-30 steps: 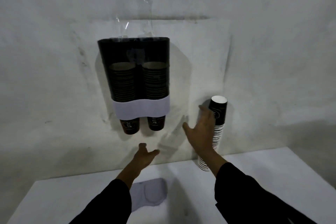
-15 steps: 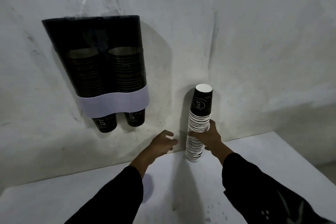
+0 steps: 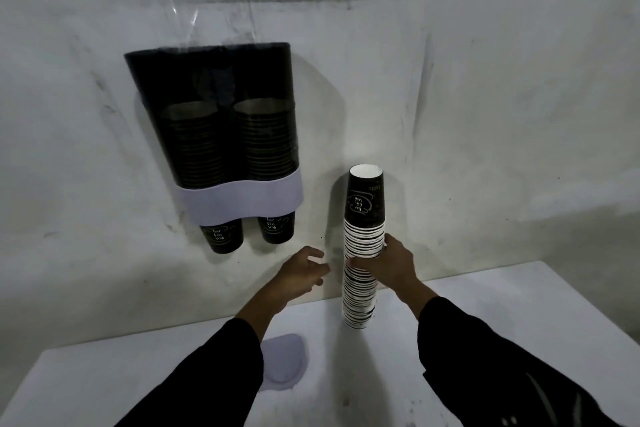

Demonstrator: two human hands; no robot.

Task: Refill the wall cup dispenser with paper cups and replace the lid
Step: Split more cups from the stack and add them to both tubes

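Note:
A dark double-tube cup dispenser (image 3: 221, 121) with a pale band hangs on the wall, open at the top, both tubes part full of black cups; one cup pokes out below each tube. A tall stack of black paper cups (image 3: 362, 246) stands on the white table near the wall. My right hand (image 3: 388, 263) is wrapped around the stack's middle. My left hand (image 3: 301, 270) hovers just left of the stack, fingers apart, not touching it. The pale lid (image 3: 285, 362) lies flat on the table beside my left sleeve.
The white table (image 3: 502, 305) runs along the wall, its right edge at the far right. A strip of clear plastic film (image 3: 207, 3) is stuck to the wall above the dispenser.
My right hand went from open near the stack to gripping its middle. My left hand moved up and right toward the stack. The view shifted, then settled.

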